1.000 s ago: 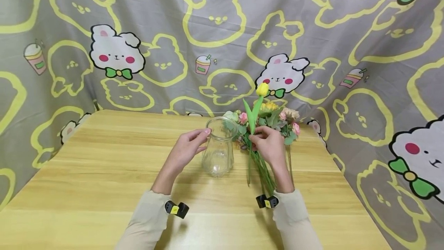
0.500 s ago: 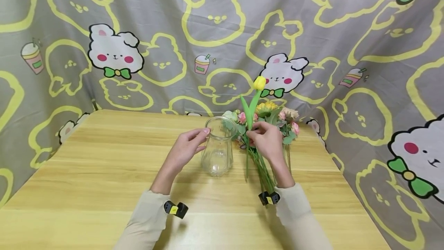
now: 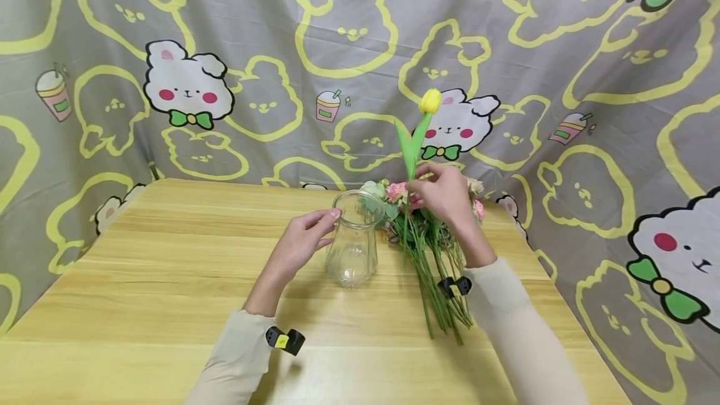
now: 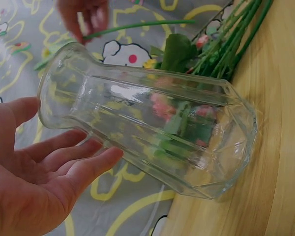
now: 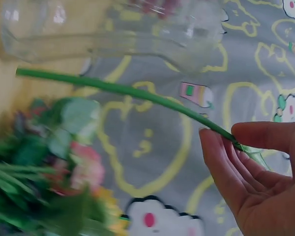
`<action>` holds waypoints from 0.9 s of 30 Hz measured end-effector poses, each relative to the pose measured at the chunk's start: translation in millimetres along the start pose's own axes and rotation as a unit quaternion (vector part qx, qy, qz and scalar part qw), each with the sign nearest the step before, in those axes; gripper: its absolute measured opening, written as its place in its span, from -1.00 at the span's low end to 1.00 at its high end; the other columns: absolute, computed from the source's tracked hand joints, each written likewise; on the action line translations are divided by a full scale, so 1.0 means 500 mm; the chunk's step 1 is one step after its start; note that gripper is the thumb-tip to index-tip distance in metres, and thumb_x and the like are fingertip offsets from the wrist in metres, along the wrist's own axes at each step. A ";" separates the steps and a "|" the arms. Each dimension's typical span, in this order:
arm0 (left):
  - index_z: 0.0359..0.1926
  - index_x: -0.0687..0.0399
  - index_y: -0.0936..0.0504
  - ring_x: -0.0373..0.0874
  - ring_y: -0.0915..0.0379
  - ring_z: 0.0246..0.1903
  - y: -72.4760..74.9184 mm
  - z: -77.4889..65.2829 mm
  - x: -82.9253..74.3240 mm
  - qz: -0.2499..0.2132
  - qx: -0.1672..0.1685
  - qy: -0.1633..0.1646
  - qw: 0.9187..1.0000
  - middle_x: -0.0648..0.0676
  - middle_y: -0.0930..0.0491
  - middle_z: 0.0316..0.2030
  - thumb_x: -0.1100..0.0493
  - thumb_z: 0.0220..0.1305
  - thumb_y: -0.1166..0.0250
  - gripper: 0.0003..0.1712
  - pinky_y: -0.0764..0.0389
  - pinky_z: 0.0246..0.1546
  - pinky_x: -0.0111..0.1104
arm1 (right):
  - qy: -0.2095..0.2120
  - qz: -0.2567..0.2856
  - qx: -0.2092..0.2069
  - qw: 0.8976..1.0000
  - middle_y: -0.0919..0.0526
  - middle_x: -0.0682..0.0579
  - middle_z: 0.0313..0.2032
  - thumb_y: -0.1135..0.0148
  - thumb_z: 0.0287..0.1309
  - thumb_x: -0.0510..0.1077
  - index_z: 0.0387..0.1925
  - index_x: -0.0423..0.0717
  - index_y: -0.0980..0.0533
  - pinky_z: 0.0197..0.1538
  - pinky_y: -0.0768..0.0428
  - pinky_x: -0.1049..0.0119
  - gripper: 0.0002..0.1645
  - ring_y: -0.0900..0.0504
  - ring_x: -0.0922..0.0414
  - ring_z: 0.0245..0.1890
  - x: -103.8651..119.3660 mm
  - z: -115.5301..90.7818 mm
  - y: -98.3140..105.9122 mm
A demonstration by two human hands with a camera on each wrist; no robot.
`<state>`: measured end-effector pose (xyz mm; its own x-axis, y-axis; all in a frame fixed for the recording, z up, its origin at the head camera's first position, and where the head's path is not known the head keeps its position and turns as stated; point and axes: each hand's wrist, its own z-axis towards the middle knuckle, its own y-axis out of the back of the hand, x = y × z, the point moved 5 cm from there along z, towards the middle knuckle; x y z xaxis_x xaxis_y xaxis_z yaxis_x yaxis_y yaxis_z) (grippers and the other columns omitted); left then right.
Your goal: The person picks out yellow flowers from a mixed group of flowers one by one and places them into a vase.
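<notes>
A clear glass vase (image 3: 353, 258) with a flared rim stands upright on the wooden table. My left hand (image 3: 304, 236) is at its left side. In the left wrist view, that hand's thumb touches the rim and its relaxed fingers (image 4: 96, 167) lie along the neck. To the right of the vase, my right hand (image 3: 447, 195) pinches the stem of a yellow tulip (image 3: 430, 101) just below its leaves. The tulip is upright in the air, its bloom above the hand. The right wrist view shows its green stem (image 5: 137, 93) hanging free, apart from the vase.
A bundle of mixed flowers (image 3: 395, 191), pink, yellow and green, lies on the table right of the vase. Its loose stems (image 3: 435, 292) point toward the front. Behind the wooden table (image 3: 169, 255) hangs a grey curtain (image 3: 270, 11) with rabbit prints.
My right hand has risen and moved slightly away from me, lifting the tulip higher above the bundle. The left hand and the vase have stayed put.
</notes>
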<state>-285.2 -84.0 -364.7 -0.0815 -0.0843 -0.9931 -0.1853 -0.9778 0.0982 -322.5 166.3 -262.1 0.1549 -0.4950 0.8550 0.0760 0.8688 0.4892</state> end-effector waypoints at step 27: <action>0.33 0.09 -0.53 0.10 -0.38 0.38 -0.002 0.000 -0.003 0.001 -0.001 0.001 1.000 0.13 -0.44 0.38 -0.27 0.47 -0.16 -0.33 -0.62 0.27 -0.21 | 0.015 0.065 -0.002 0.998 -0.75 -0.03 -0.45 -0.28 0.31 -0.29 -0.20 -0.32 -0.50 -0.16 -0.83 0.21 -0.85 -0.79 0.12 -0.49 0.177 0.085 0.065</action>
<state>-285.1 -83.1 -363.5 -0.0791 -0.0871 -0.9931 -0.1828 -0.9780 0.1004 -348.4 150.2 -163.0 0.1933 -0.3768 0.9059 0.0568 0.9260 0.3731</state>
